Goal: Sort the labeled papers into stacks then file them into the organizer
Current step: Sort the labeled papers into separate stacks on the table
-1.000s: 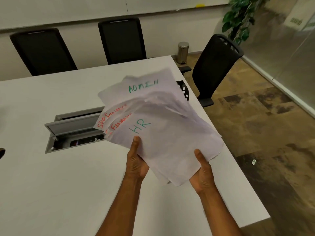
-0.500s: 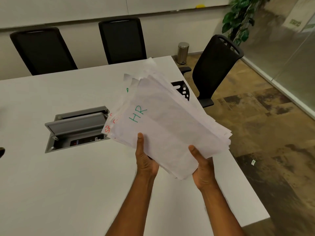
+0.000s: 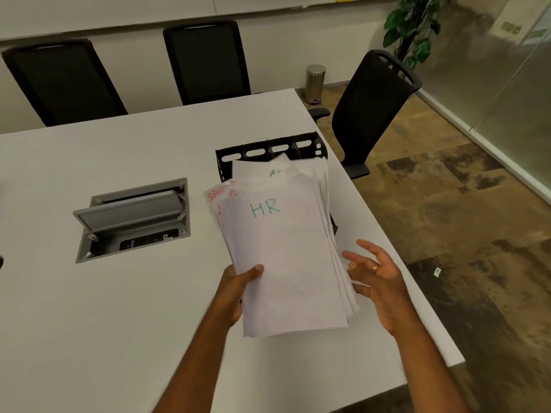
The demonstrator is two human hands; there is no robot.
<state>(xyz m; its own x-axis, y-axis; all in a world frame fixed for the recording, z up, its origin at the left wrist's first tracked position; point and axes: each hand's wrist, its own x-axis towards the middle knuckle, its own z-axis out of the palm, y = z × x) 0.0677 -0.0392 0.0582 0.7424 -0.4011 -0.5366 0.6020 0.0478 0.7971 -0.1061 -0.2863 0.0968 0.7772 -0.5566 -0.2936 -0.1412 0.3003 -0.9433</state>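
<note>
A thick stack of white labeled papers [image 3: 286, 257] is held above the white table [image 3: 89, 308]; the top sheet reads "HR" in green. Red-lettered sheets poke out at its upper left and a green-lettered one at the top. My left hand [image 3: 238, 289] grips the stack's lower left edge, thumb on top. My right hand [image 3: 377, 277] is just off the stack's right edge with fingers spread, holding nothing. A black slotted organizer [image 3: 268, 150] stands on the table behind the stack, mostly hidden by the papers.
An open grey cable box [image 3: 134, 216] is set into the table to the left. Three black chairs surround the far side and right corner, one chair [image 3: 372, 105] close to the organizer. The table's right edge runs just beyond my right hand. A metal bin [image 3: 314, 81] and plant stand beyond.
The fanned, tilted papers have been squared into a neater stack and lowered toward the table. My right hand has let go of the stack and opened beside it. The organizer is now more visible.
</note>
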